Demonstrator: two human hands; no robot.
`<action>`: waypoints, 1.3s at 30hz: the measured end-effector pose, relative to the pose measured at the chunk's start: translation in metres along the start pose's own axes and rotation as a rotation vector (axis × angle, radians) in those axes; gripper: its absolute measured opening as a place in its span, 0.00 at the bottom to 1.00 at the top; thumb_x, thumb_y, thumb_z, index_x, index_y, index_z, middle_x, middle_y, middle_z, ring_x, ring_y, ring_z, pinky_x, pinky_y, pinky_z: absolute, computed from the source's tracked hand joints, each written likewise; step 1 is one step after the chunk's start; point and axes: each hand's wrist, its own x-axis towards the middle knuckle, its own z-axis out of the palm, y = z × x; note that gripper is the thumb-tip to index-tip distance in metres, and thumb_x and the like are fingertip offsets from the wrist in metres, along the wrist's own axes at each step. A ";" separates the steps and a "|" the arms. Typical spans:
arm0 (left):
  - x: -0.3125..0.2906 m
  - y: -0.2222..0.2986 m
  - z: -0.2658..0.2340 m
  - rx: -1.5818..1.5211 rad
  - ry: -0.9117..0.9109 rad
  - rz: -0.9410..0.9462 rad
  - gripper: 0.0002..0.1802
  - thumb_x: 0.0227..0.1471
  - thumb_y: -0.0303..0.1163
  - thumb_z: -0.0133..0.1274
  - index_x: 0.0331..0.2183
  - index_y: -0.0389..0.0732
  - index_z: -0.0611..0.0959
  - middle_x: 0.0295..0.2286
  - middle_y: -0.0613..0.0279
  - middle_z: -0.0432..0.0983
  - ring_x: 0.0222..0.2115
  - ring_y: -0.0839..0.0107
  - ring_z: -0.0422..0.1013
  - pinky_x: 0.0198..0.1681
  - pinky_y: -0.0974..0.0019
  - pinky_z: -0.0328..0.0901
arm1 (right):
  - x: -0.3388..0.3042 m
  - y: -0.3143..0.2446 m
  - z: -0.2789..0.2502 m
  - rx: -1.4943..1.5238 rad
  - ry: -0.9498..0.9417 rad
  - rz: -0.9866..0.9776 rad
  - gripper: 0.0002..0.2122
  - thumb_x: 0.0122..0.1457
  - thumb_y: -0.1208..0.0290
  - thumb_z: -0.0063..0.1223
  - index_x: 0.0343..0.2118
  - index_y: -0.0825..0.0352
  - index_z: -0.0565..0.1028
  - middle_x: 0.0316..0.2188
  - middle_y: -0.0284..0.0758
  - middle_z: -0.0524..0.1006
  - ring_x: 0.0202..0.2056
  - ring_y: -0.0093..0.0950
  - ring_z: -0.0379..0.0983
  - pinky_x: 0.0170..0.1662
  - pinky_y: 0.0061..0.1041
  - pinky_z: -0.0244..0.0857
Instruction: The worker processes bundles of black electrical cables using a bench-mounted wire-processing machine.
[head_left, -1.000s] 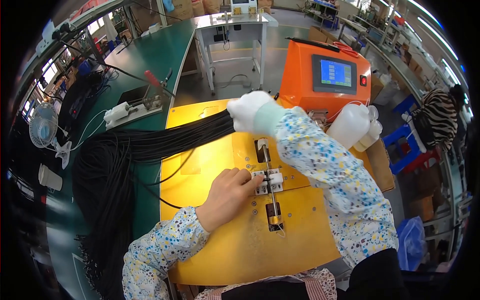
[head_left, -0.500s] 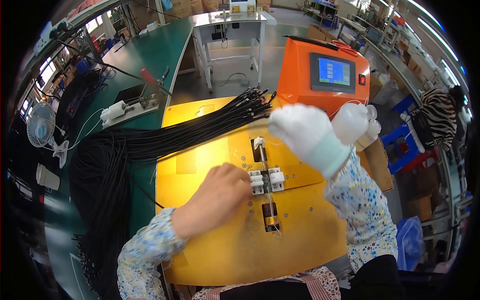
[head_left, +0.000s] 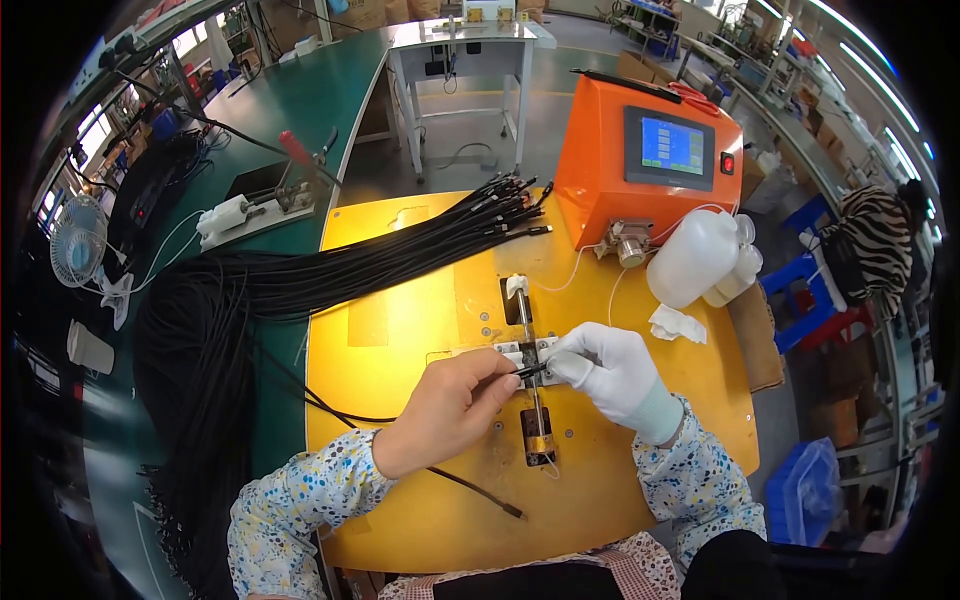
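**A black cable (head_left: 528, 371) held across a metal rod (head_left: 538, 407)**

At my far left a small fan (head_left: 78, 240) stands near a white cup (head_left: 90, 347). Beside them a thick bundle of black cables (head_left: 195, 310) hangs in a loop over the green tabletop (head_left: 320, 95), and its upper length stretches onto the yellow tabletop (head_left: 590, 510), ends fanned out near the back. Behind that bundle sits a clamp with a red handle (head_left: 297, 148).

My left hand (head_left: 455, 408) is bare, thumb and forefinger pinching the black cable close to its end. Below my left wrist a loose cable end (head_left: 514, 512) points toward me. Under my fingers, partly covered, are white blocks (head_left: 507, 351), with the rod running between them.

My right hand (head_left: 615, 383), in a white glove, meets the left there, thumb and fingertips pressed together on the cable's tip.

Further right, the orange machine (head_left: 590, 150) stands at the back with its screen (head_left: 670, 147) lit blue; in front of it are a white bottle (head_left: 690, 260) and a crumpled tissue (head_left: 678, 324).
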 end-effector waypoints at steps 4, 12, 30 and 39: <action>0.000 -0.008 0.003 -0.024 0.003 0.030 0.06 0.57 0.26 0.52 0.33 0.32 0.78 0.20 0.67 0.70 0.20 0.82 0.61 0.24 0.75 0.59 | 0.002 -0.002 0.000 0.000 -0.074 0.134 0.08 0.58 0.71 0.55 0.32 0.72 0.77 0.22 0.29 0.75 0.25 0.16 0.68 0.30 0.19 0.64; 0.004 -0.025 0.008 0.596 0.168 0.314 0.17 0.41 0.18 0.54 0.38 0.38 0.82 0.24 0.61 0.73 0.24 0.67 0.69 0.26 0.68 0.65 | 0.013 0.028 0.006 -0.156 0.075 -0.170 0.07 0.54 0.72 0.58 0.27 0.72 0.77 0.20 0.30 0.76 0.22 0.18 0.70 0.27 0.19 0.64; 0.002 -0.032 0.010 0.880 0.110 0.452 0.25 0.36 0.25 0.57 0.43 0.44 0.80 0.23 0.66 0.67 0.24 0.69 0.65 0.27 0.66 0.61 | 0.210 -0.015 0.033 -1.512 -0.229 -0.308 0.09 0.53 0.65 0.55 0.36 0.60 0.79 0.35 0.34 0.76 0.44 0.33 0.72 0.46 0.31 0.68; 0.004 -0.037 0.002 0.800 0.094 0.477 0.21 0.39 0.24 0.58 0.41 0.44 0.81 0.24 0.66 0.70 0.25 0.69 0.66 0.28 0.66 0.62 | 0.159 -0.054 0.020 -1.504 0.137 -0.896 0.05 0.47 0.73 0.54 0.28 0.60 0.75 0.26 0.28 0.74 0.35 0.28 0.72 0.40 0.28 0.66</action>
